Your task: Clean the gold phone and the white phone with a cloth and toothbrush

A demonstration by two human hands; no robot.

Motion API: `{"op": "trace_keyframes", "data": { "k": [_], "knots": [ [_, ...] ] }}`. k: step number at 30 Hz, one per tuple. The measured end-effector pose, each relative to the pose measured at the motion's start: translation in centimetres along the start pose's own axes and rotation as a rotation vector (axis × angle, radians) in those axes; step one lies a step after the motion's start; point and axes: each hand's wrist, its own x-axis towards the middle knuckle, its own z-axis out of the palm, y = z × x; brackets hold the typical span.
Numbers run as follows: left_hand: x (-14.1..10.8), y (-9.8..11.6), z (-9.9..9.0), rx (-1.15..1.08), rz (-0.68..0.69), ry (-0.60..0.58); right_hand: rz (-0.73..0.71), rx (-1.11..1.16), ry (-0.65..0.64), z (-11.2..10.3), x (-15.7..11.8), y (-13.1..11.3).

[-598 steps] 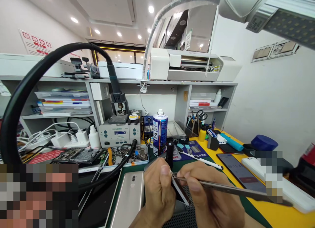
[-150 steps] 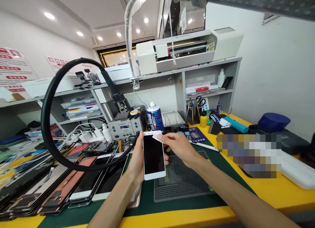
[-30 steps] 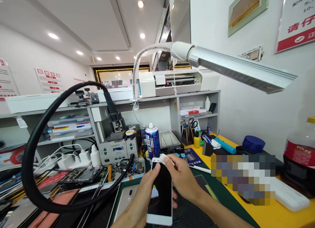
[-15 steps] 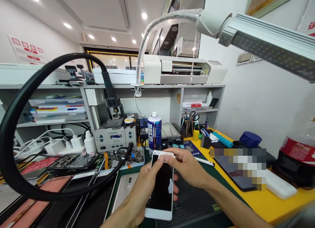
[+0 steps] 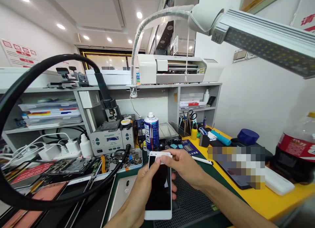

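A white smartphone (image 5: 158, 198) with a dark screen is held tilted toward me over the mat. My left hand (image 5: 141, 185) is closed around it from the left, its thumb on the upper front and its fingertips showing past the right edge. At the phone's top right corner, my right hand (image 5: 183, 165) pinches with the thumb on the front; the fingers behind are partly hidden. A small light patch shows on the right side of the screen. Beneath the hands lie a black perforated mat (image 5: 189, 201) and a gold phone back (image 5: 120, 192), partly covered by my left forearm.
A thick black hose (image 5: 14, 90) loops across the left from the grey soldering station (image 5: 112, 139). Behind the phone stand a blue spray can (image 5: 151, 131) and a tray of phone parts (image 5: 137, 159). A lamp (image 5: 265, 37) hangs upper right; a cola bottle (image 5: 297, 149) stands right.
The whole scene has slid slightly left in view as my head turned. Both hands keep nearly the same grip on the smartphone.
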Motion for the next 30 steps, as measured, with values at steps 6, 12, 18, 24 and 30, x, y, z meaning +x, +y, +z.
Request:
{"op": "trace_keyframes", "data": {
  "k": [6, 12, 18, 24, 30],
  "knots": [
    [0.1, 0.0, -0.6, -0.206, -0.09, -0.113, -0.011, -0.043, 0.02, 0.1, -0.2, -0.2],
    [0.1, -0.5, -0.4, -0.131, -0.154, -0.095, 0.027, -0.052, 0.08, 1.4, -0.5, 0.8],
    [0.0, -0.4, -0.6, -0.145, -0.145, -0.137, -0.055, -0.159, -0.034, 0.3, -0.6, -0.4],
    [0.2, -0.4, -1.1, -0.138, -0.167, -0.145, -0.026, -0.168, 0.028, 0.1, -0.3, -0.1],
    [0.4, -0.5, -1.4, -0.199, -0.085, -0.194, -0.082, -0.078, -0.104, -0.3, -0.2, -0.2]
  ]
}}
